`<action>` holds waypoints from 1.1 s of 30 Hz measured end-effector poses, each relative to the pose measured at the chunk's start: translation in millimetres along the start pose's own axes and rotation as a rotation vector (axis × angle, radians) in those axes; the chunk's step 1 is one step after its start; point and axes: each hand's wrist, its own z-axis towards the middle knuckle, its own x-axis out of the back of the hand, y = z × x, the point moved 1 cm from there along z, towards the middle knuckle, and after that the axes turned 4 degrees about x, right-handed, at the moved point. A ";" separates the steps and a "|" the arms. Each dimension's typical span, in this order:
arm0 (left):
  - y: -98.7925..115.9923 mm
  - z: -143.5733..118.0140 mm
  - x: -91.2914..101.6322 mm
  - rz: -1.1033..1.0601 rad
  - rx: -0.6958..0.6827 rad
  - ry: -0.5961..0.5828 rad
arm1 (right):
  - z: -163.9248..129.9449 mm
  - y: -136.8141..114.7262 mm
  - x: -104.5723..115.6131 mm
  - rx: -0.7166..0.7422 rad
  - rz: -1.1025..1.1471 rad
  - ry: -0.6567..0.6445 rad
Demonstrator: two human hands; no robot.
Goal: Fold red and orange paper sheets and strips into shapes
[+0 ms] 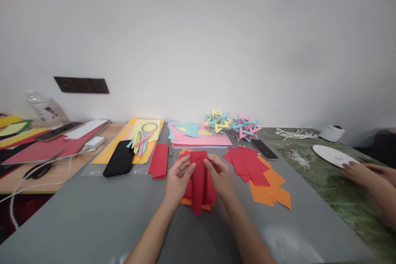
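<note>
A folded strip of red paper [197,185] is held upright between my two hands over the grey table [93,218]. My left hand [180,173] pinches its left edge, while my right hand [219,171] grips the right edge near the top. Beneath it lies a stack of red paper [211,189] with orange sheets [206,207] showing at the bottom. Folded red pieces [159,161] rest to the left of my hands. On the right, loose red sheets [247,163] overlap several orange sheets [272,189].
Behind my hands are pink paper [201,140] and two folded-paper star balls, one yellow-blue [218,123], one pink-blue [246,128]. Phones [119,159] [264,149] flank the papers. Scissors [40,169] and a cable lie left. At right, another person's hands [368,175] touch a white disc [332,156].
</note>
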 end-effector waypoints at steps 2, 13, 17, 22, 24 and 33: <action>1.4 -1.3 -0.9 0.001 -0.048 -0.040 | -0.6 0.1 0.3 -0.018 -0.008 0.021; -1.8 4.4 3.3 0.089 -0.016 0.072 | -2.8 2.5 -1.5 0.021 -0.090 0.011; 1.4 2.7 2.7 0.072 0.046 0.104 | -1.7 2.5 -0.1 0.034 -0.118 0.006; -0.8 4.7 4.0 0.055 0.012 0.102 | -1.6 2.5 -0.9 0.025 -0.125 0.015; -1.2 5.8 4.2 0.049 -0.026 0.065 | -1.8 3.8 -0.8 0.032 -0.115 0.031; 2.2 4.8 3.5 0.029 -0.026 0.048 | -2.0 7.0 0.3 0.029 -0.143 0.054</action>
